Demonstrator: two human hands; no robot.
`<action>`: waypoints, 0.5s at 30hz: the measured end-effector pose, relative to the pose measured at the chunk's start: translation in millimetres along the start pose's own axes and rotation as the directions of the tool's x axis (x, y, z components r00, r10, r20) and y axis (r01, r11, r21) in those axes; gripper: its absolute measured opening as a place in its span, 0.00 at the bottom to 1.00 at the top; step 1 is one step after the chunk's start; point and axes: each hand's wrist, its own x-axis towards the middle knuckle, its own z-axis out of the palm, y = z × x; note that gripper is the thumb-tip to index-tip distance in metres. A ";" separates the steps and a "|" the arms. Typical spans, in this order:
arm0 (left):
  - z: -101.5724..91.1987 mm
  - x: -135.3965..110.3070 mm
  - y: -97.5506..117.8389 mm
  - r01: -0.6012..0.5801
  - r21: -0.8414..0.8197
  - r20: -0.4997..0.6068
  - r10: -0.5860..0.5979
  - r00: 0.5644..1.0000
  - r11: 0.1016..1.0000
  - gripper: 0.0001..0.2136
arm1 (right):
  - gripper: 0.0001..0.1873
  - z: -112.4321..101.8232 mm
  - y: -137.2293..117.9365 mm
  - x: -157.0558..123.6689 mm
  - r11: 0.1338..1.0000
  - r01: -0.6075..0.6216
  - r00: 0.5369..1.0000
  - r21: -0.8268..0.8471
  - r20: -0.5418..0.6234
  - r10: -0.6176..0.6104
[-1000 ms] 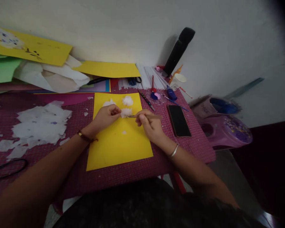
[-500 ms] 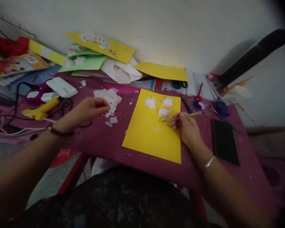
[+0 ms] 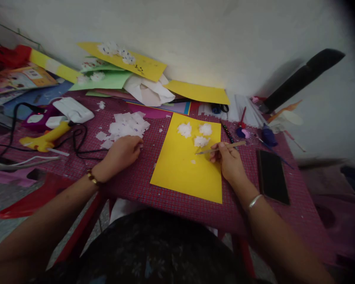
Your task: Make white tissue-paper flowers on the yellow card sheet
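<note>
My right hand [image 3: 231, 162] pinches a thin, pale wooden stick [image 3: 207, 150] with a pointed end, its tip low over a yellow sheet [image 3: 183, 175]. Three fluffy white paper puffs [image 3: 201, 141] sit on the upper part of that sheet, and a small pale scrap [image 3: 193, 161] lies below them. My left hand [image 3: 122, 154] rests at the near edge of a pile of white paper squares [image 3: 128, 125], fingers curled together; whatever may be between them is hidden.
On the left lie a yellow glue gun [image 3: 45, 138], its cords and a white plug adapter [image 3: 73, 109]. Decorated cards [image 3: 149, 68] lean at the back wall. A dark phone [image 3: 273, 176] lies right of the sheet, near a beaded pen [image 3: 227, 132].
My left hand has come down and right, from above the table onto the near side of the paper pile. The right hand keeps its hold on the stick over the sheet.
</note>
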 end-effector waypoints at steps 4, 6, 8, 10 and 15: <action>-14.9 8.4 11.9 0.149 -0.497 -0.009 -0.177 0.984 0.855 0.09 | 0.21 1.6 -2.2 -0.7 1.000 0.010 1.000 0.022 0.006 -0.010; -16.0 12.5 27.5 0.205 -0.679 0.095 -0.193 0.977 0.705 0.13 | 0.18 5.4 -5.3 -3.9 0.998 0.044 0.999 0.036 0.007 -0.044; -8.1 18.9 47.9 0.257 -0.751 0.210 -0.148 0.966 0.608 0.15 | 0.17 11.3 -9.3 -9.8 0.996 0.082 0.996 0.042 0.030 -0.083; 8.5 27.1 70.3 0.285 -0.767 0.297 -0.077 0.952 0.575 0.15 | 0.16 18.3 -12.8 -16.4 0.993 0.109 0.990 0.041 0.085 -0.112; 57.0 49.5 115.3 0.316 -0.765 0.425 0.070 0.903 0.561 0.13 | 0.18 26.7 -14.3 -21.8 0.994 0.110 0.963 0.029 0.246 -0.113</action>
